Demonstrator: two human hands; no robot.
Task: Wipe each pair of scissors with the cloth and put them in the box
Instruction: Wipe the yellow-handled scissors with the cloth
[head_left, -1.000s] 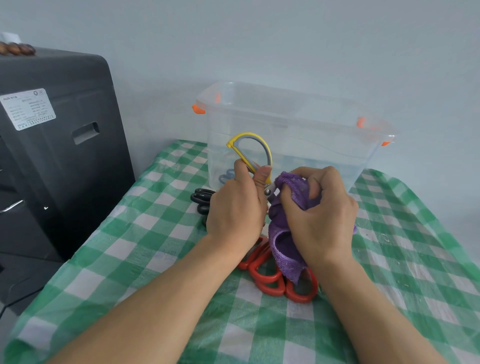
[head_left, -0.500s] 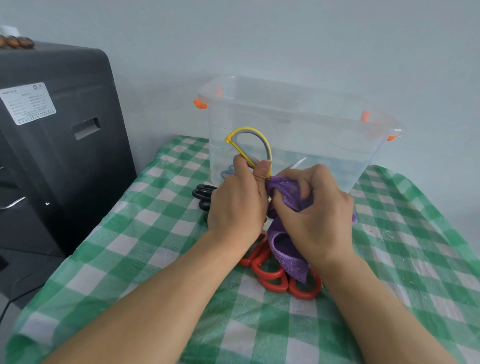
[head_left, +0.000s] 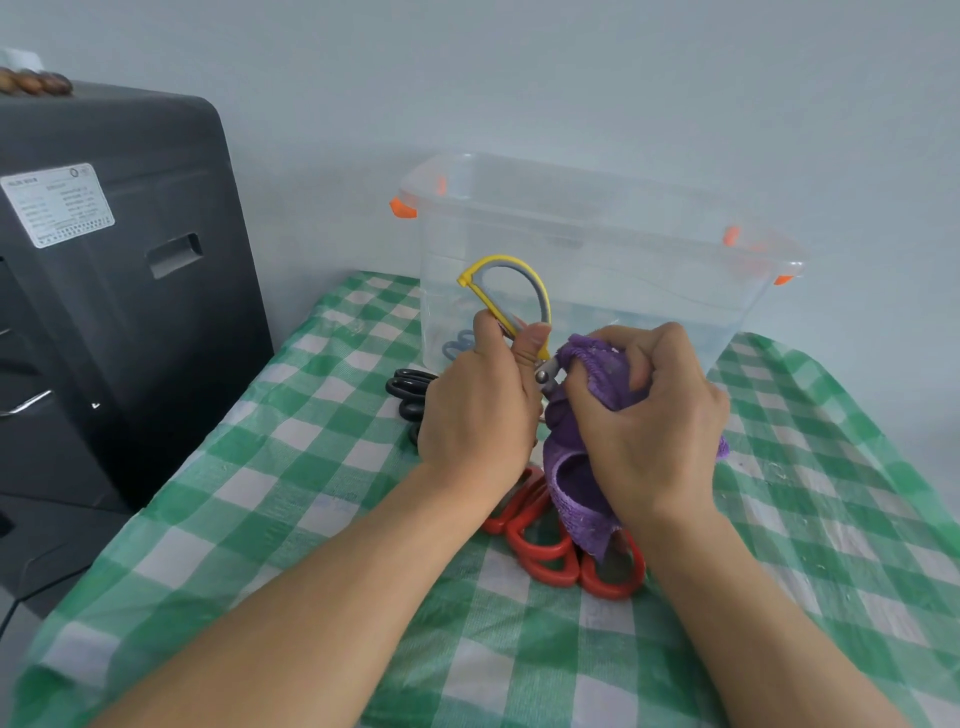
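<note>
Just in front of the clear box (head_left: 597, 270), the left hand (head_left: 475, 410) grips the yellow-handled scissors (head_left: 511, 296) while the right hand (head_left: 652, 421) bunches the purple cloth (head_left: 597, 374) round their blades, which could nick a finger through it.

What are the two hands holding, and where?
The left hand grips the yellow scissors at the handle, near the pivot. The right hand holds the purple cloth bunched over the blades.
</note>
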